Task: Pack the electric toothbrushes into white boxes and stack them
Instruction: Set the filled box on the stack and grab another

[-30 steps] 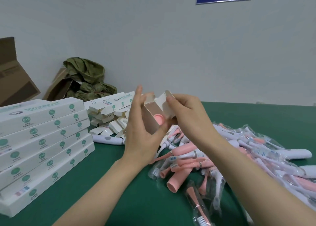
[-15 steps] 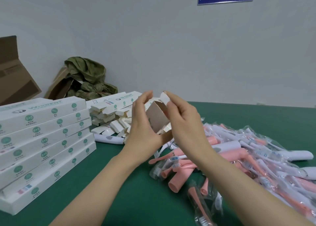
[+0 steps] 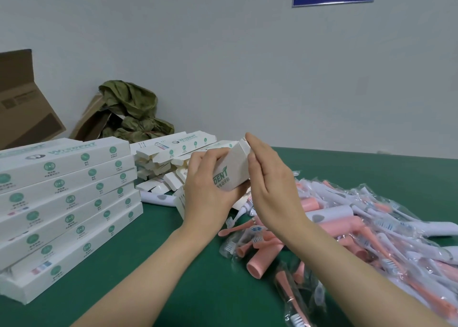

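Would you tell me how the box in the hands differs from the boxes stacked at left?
The held box is tilted, off the table; the stacked boxes lie flat. The left hand grips the held box; nothing touches the stacked boxes. Both are white with green print.

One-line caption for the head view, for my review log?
Left hand grips a white box, right hand presses its end, beside a stack of boxes.

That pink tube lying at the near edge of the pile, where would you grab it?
Across the middle of the pink tube, coming from above: it lies flat on the green table, round sides exposed, while bagged brush heads crowd its far end.
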Demonstrator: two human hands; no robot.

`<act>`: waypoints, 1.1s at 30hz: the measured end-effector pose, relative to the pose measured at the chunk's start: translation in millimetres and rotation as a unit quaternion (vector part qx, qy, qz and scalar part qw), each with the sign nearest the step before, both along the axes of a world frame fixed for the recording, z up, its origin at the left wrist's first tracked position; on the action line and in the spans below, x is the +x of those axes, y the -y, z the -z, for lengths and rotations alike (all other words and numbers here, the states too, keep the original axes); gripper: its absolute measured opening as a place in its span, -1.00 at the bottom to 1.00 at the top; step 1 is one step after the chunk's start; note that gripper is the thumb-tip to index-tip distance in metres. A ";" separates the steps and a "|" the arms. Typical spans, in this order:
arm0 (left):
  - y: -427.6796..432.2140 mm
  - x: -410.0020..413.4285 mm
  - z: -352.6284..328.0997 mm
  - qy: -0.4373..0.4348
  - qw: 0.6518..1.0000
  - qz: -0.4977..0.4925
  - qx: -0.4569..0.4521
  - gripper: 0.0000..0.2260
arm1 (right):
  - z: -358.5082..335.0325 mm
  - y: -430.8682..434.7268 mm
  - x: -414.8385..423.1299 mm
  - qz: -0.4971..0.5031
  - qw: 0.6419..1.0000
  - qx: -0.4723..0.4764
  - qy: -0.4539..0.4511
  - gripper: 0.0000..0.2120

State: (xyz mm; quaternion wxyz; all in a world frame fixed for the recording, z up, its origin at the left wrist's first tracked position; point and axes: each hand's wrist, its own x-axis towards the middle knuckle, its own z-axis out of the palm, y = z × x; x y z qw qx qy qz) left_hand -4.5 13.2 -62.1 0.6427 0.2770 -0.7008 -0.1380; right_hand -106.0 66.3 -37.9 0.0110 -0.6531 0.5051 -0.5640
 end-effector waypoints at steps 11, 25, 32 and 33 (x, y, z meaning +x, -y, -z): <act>2.9 4.9 -8.3 0.067 0.996 -0.034 0.047 -0.53 | 6.1 6.7 -6.7 -0.019 0.996 0.026 -0.081 -0.54; 25.8 102.4 2.2 0.521 0.728 -0.247 0.371 -0.53 | 27.5 13.3 -43.1 0.140 0.879 0.316 -0.328 -0.83; 29.2 76.2 3.4 0.459 0.828 -0.230 0.225 -0.48 | 26.0 16.0 -45.7 0.070 0.860 0.332 -0.381 -0.76; 30.9 63.3 0.4 0.419 0.862 -0.197 0.206 -0.45 | 25.2 15.7 -46.4 0.066 0.863 0.334 -0.372 -0.75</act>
